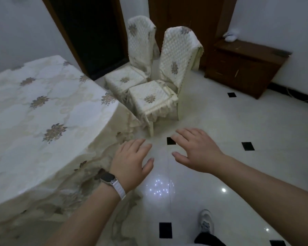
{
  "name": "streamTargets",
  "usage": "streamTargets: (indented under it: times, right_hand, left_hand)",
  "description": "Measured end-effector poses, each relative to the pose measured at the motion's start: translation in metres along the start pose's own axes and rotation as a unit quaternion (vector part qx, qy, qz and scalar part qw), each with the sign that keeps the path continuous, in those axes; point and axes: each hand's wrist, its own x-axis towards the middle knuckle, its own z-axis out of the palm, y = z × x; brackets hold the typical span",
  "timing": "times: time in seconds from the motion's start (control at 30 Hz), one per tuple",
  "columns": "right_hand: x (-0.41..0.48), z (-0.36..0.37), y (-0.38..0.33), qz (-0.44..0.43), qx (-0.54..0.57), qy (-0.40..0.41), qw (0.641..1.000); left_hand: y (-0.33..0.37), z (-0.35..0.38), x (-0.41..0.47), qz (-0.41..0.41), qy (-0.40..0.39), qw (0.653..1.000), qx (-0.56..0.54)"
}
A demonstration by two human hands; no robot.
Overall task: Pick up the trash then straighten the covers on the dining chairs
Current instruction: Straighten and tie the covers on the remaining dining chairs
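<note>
- The left hand (132, 162) is in the lower centre of the frame. It is palm down with fingers straight and slightly spread, and it is released and grasps nothing. It hovers over the floor (220, 121), just beside the hanging tablecloth (94, 157).
- The right hand (196, 150) is just right of the left hand and apart from it. It is palm down with fingers spread, and it is released and grasps nothing. Its fingertips overlap a black tile inset (170, 141).
- A watch (108, 179) with a dark face and white band sits on the left wrist.
- The near chair (149, 98) stands at frame centre, above both hands and apart from them. It has a quilted cream seat cover with a floral motif and a ruffled skirt.
- The near back cover (178, 55) sits skewed, and its right edge hangs off the side of the backrest in a loose fold.
- The far chair (124, 79) stands just beside the near chair, up and to the left. The far back cover (140, 41) is wrinkled along its right edge.
- The table (43, 103) fills the left of the frame, and its floral cloth drapes to the floor.
- A wooden cabinet (244, 68) stands at upper right against the wall. A white bundle (229, 37) lies on its top; what it is cannot be told.
- A shoe (205, 222) is at the bottom right of centre.
</note>
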Motion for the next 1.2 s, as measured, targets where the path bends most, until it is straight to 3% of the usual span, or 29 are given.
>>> streamTargets:
  times: [0.3, 0.57, 0.87, 1.2]
  right_hand:
    - [-0.013, -0.035, 0.168, 0.034, -0.027, 0.011, 0.999]
    - [-0.014, -0.058, 0.256, 0.064, -0.038, 0.007, 0.997]
    - [0.036, -0.039, 0.334, 0.105, -0.049, 0.015, 0.993]
    - [0.174, -0.018, 0.439, 0.15, -0.085, -0.031, 0.985]
  left_hand:
    - [0.106, 0.04, 0.142, 0.051, -0.003, 0.998, 0.021]
    - [0.145, 0.064, 0.23, 0.085, -0.031, 0.996, 0.028]
    - [0.139, 0.116, 0.338, 0.112, -0.042, 0.993, 0.003]
    - [0.077, 0.187, 0.508, 0.135, -0.035, 0.989, -0.048]
